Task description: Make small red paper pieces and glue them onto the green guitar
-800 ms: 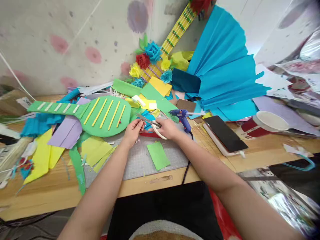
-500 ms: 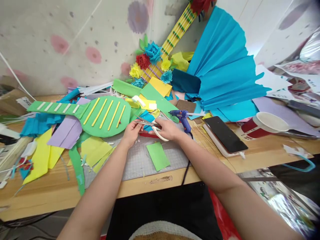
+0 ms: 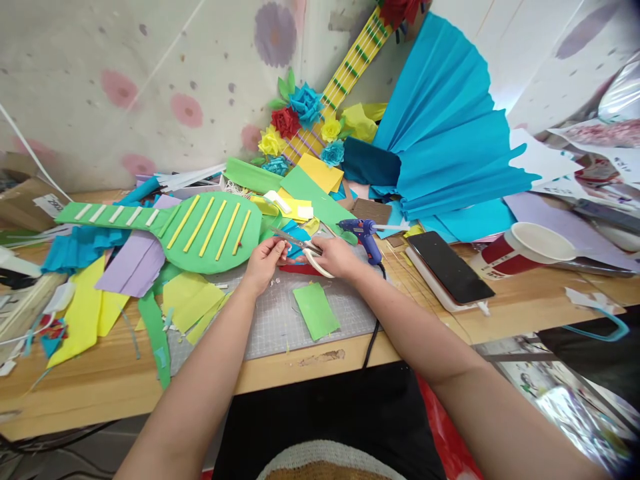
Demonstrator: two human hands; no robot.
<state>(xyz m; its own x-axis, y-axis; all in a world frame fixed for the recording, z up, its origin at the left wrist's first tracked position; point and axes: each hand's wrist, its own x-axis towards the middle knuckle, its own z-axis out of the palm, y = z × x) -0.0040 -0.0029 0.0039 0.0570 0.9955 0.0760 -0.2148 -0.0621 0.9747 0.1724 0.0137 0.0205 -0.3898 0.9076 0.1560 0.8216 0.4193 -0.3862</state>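
My right hand (image 3: 336, 257) grips a pair of scissors (image 3: 319, 263) by their white handles, with the blades pointing left. Beside the blades, my left hand (image 3: 266, 263) is closed in a pinch; what its fingertips hold is too small to make out. A green rectangular sheet (image 3: 317, 311) lies on the grey cutting mat (image 3: 280, 327) below the hands. To the left is a flat green guitar shape (image 3: 213, 233) with yellow and white strips. A blue glue gun (image 3: 367, 239) rests right of my right hand.
A phone (image 3: 450, 267) and a red and white paper cup (image 3: 525, 252) stand at the right. Behind are a yellow guitar with paper flowers (image 3: 306, 105) and a large blue pleated paper fan (image 3: 450, 127). Paper sheets (image 3: 135, 263) and scraps cover the left side.
The scissor blades have moved slightly up and away from my left fingertips. The left hand has shifted very little.
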